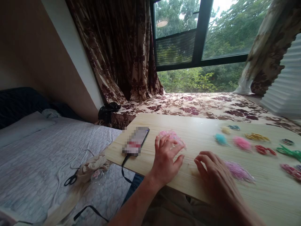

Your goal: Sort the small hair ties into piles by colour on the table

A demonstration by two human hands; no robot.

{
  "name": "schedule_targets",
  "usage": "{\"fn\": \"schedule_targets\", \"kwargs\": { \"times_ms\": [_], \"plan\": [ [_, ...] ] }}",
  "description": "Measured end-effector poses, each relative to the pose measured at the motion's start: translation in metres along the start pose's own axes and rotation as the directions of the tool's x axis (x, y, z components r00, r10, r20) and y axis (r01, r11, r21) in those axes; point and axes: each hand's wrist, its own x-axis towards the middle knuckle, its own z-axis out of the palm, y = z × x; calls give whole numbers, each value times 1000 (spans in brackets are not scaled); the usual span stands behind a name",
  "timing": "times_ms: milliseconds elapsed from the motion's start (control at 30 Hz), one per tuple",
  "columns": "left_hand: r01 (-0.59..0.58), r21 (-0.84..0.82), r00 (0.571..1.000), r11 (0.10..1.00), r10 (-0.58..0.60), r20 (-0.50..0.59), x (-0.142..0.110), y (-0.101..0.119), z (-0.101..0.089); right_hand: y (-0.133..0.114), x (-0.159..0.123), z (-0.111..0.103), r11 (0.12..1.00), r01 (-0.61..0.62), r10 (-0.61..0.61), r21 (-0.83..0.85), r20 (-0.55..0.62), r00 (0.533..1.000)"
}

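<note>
A pile of thin pink bands (172,135) lies on the wooden table. Over its near edge reaches my left hand (164,160), fingers spread and thumb apart, with nothing visible in its grasp. My right hand (215,174) hovers low above the tabletop, fingers curled and the thumb close to the index finger; anything between them is too small to make out. Just right of that hand sits a purple bundle of thin bands (240,172). Farther back are a hot-pink bundle (242,143) and a turquoise bundle (221,139).
Along the table's (150,121) right side lie yellow bands (256,137), red bands (265,150) and green bands (290,152). A phone (136,141) with a black strap occupies the left edge. On the bed (35,163) are scissors (71,180) and a white cable.
</note>
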Motion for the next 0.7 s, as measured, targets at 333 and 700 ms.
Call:
{"fn": "schedule_targets", "kwargs": {
  "times_ms": [333,700],
  "plan": [
    [-104,22,994,994,103,31,1,7,12,-3,0,0,999,16,-15,32,-21,1000],
    [76,-104,996,992,-70,61,0,7,14,-1,3,-2,994,-7,6,110,7,1000]
  ]
}}
